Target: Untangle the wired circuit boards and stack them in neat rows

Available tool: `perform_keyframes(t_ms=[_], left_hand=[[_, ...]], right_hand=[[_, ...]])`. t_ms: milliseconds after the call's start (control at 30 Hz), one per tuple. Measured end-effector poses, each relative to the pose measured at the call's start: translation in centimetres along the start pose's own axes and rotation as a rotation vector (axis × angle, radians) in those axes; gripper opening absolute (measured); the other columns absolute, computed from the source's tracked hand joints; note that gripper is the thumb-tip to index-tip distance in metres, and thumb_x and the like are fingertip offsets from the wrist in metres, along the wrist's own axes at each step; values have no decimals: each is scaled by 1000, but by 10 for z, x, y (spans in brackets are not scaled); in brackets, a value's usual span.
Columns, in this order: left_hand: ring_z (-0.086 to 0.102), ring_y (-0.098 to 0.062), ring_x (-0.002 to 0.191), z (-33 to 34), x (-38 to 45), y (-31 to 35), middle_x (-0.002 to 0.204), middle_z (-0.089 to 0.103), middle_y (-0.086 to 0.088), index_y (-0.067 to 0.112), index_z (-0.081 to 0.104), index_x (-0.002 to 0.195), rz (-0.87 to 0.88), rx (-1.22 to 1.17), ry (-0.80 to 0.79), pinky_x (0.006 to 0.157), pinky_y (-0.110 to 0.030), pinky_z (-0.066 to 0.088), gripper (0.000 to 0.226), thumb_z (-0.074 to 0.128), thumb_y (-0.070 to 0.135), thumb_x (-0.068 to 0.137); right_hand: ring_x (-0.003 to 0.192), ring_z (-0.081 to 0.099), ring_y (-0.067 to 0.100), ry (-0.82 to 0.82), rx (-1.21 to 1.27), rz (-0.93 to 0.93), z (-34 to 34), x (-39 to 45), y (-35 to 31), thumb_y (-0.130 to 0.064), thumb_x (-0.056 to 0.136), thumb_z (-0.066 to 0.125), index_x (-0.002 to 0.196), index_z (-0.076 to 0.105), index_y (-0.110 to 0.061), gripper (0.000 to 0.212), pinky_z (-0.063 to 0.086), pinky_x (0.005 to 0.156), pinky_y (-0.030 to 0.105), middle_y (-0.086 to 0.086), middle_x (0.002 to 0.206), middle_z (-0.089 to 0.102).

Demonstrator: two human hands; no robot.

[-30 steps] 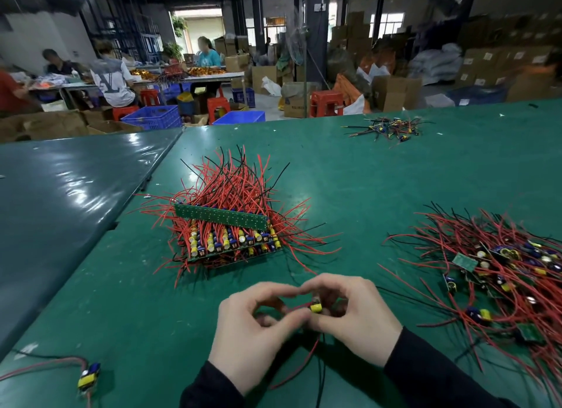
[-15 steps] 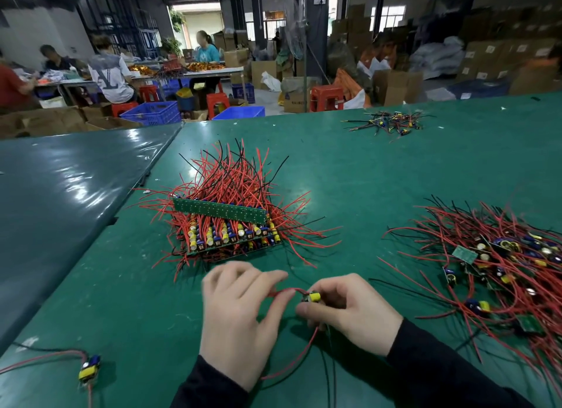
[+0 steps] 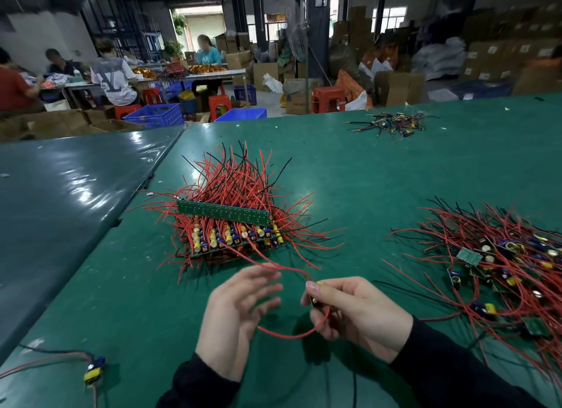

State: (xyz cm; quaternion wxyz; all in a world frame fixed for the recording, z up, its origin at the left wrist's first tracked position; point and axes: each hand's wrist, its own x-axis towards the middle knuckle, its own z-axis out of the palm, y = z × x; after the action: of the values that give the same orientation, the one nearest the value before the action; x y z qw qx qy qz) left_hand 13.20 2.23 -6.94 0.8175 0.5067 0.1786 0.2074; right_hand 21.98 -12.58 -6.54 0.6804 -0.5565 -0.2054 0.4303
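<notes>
Fingers of the right hand [image 3: 355, 313], at lower centre-right of the head view, are curled and pinched on a small circuit board [image 3: 316, 298], mostly hidden behind the thumb and forefinger, with only a yellow edge showing at the fingertips. Two red wires [image 3: 292, 334] leave this board: one loops down and left beneath the hands, the other rises up and left toward the stack. The left hand [image 3: 237, 313], just left of the right one, has its fingers spread apart and nearly straight, blurred, holding nothing; the upper wire passes by its fingertips, and I cannot tell if it touches them. Both wrists wear dark sleeves [image 3: 450, 365].

At centre frame sits the stacked boards [image 3: 231, 234], laid in rows on the green table [image 3: 365, 170], with one long green board [image 3: 223, 211] standing on edge along the far side and red and black leads fanning out all round. At right centre lies a tangled pile [image 3: 504, 261] of boards and red wires, well apart from the stack. A lone board with a yellow part [image 3: 92, 374] lies at lower left, its wires running off the left edge. A small heap of dark-wired parts [image 3: 392, 124] rests at upper right on the table. Beyond, at upper left, people sit at a work table [image 3: 158, 79] among blue crates [image 3: 155, 115], red stools [image 3: 328, 97] and cardboard boxes.
</notes>
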Motion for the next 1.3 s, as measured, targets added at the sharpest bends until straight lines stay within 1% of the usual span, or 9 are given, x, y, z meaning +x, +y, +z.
perform_keyframes(t_ms=[100,167,433,700,867,1033,1167,1233,1300], left_hand=[[63,-18,74,7,-6,0,80,71,-10,6,77,85,13,232,-151,67,-24,49,29,79,3,56],[65,-17,75,8,-9,1,83,74,-11,11,78,81,75,279,-184,70,-23,50,29,87,14,53],[65,-13,65,10,-11,3,70,71,-9,6,78,77,144,256,-239,61,-19,51,26,76,21,56],[59,-14,57,10,-10,2,65,70,-10,7,78,71,140,329,-212,51,-19,48,21,74,22,58],[58,-16,51,10,-10,0,61,65,-13,6,74,63,118,316,-181,46,-20,48,12,72,16,58],[53,-15,43,10,-12,-3,56,62,-14,4,70,62,84,367,-187,42,-21,44,7,72,6,68],[50,-13,41,11,-12,0,53,59,-11,2,69,64,23,313,-215,40,-18,41,8,69,10,65],[49,-13,40,12,-12,2,51,58,-12,3,69,64,18,293,-221,38,-17,38,10,70,12,62],[48,-13,39,12,-12,4,51,58,-12,3,68,65,14,310,-226,37,-16,36,12,77,10,60]], right_hand=[[41,51,10,-46,-17,17,2,-1,1,-37,65,70,70,68,-11,27,40,41,16,6,52,58],[39,51,9,-51,-41,16,1,-2,0,-37,65,70,76,65,-7,32,39,41,15,6,52,58],[37,52,7,-109,-212,-29,2,-5,-3,-33,70,68,84,62,-1,35,39,41,15,1,50,61],[48,53,7,-118,-361,-118,1,-7,3,-17,79,74,82,70,-3,15,41,50,17,0,59,62],[59,45,12,-51,-595,-244,2,-10,8,-34,75,73,89,71,-7,31,39,57,29,9,67,57],[61,53,5,-20,-817,-310,1,-13,6,-39,74,71,83,74,-25,17,50,63,34,6,71,69],[60,58,12,-2,-767,-280,0,-13,5,-43,75,68,78,73,-24,19,48,57,32,4,67,68],[63,66,28,7,-659,-218,2,-11,8,-32,74,63,76,70,-17,16,50,56,34,10,70,70],[58,65,28,7,-580,-179,2,-8,12,-22,75,55,76,64,-11,14,49,53,33,14,66,67]])
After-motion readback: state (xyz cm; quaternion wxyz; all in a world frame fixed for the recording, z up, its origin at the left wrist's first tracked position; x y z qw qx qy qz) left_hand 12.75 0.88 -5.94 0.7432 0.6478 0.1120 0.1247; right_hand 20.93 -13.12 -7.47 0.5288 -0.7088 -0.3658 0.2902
